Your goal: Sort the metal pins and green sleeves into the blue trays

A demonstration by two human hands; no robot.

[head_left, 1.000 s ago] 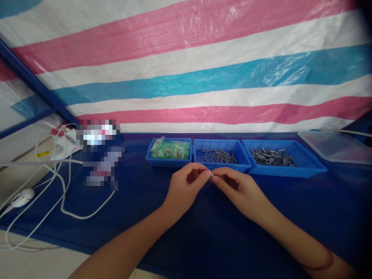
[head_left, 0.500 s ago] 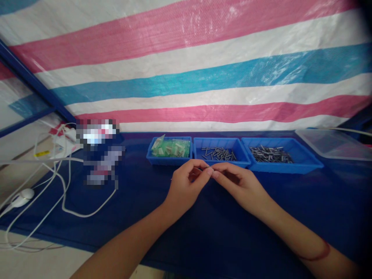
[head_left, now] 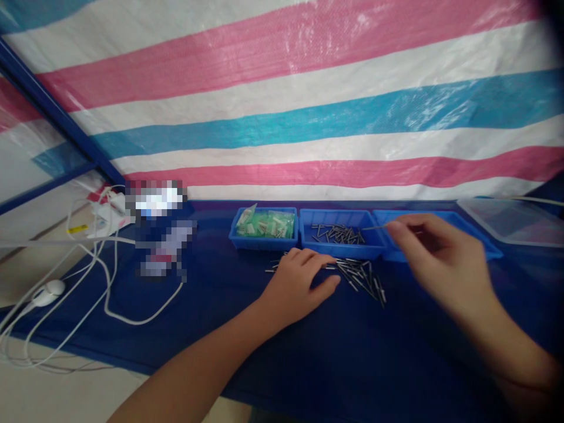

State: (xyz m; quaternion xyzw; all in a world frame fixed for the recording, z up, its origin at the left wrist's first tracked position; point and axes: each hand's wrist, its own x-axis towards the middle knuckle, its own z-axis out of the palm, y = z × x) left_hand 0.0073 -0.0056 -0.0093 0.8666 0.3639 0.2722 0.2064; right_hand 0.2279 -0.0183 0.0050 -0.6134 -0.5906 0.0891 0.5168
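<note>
My left hand rests on the blue cloth, fingers curled down onto a loose heap of thin metal pins that lies before the trays. My right hand is lifted over the right blue tray, blurred by motion, and pinches one thin pin that points left over the middle tray. The middle tray holds several pins. The left tray holds green-and-white small parts.
A clear plastic lid or box lies at the far right. White cables and a white mouse-like object lie at the left, beside blurred-out items. A striped pink, white and blue tarp hangs behind the table.
My hands, pinched together over one small piece before, have parted. The right hand moved up and right with a pin; the left dropped onto the pins, which now show on the cloth.
</note>
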